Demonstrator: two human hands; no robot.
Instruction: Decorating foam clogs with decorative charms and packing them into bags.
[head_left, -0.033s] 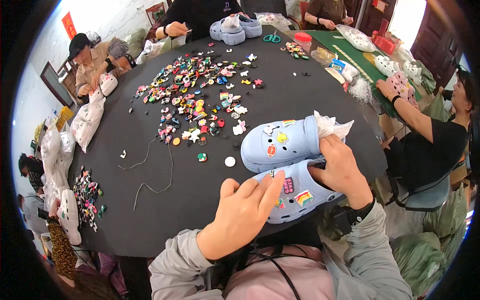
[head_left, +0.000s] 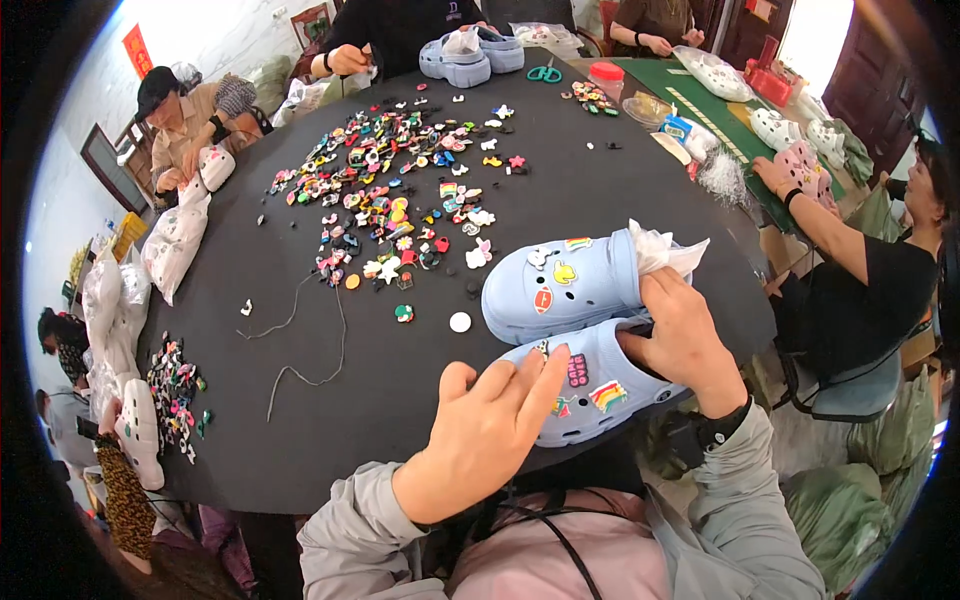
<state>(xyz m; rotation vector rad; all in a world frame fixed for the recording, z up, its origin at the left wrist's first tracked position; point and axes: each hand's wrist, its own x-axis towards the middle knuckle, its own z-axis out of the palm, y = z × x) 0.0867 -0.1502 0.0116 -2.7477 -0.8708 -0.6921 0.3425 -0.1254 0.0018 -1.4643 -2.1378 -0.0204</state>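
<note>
Two light blue clogs lie side by side at the table's near right edge. The far clog (head_left: pixel 520 310) bears a football charm, a yellow charm and others, and white wrapping (head_left: pixel 668 248) sticks out of its opening. On the near clog (head_left: pixel 620 420) sit a rainbow charm (head_left: pixel 607 396) and a dark lettered charm (head_left: pixel 577 370). My right hand (head_left: pixel 690 335) grips the near clog at its opening, the thumb reaching inside. My left hand (head_left: pixel 490 430) is closed at the near clog's toe, its fingertips on a small black and white charm (head_left: pixel 543 349); its thumb is hidden.
A large spread of colourful charms (head_left: pixel 390 190) covers the table's middle, beside a loose grey string (head_left: pixel 343 345). A white disc (head_left: pixel 460 322) lies left of the clogs. Wrapped white clogs (head_left: pixel 178 240) line the left edge. Teal scissors (head_left: pixel 544 72) lie far off. Other people sit around.
My hands and both clogs stay almost in place. Across the table, another person's hand has shifted slightly.
</note>
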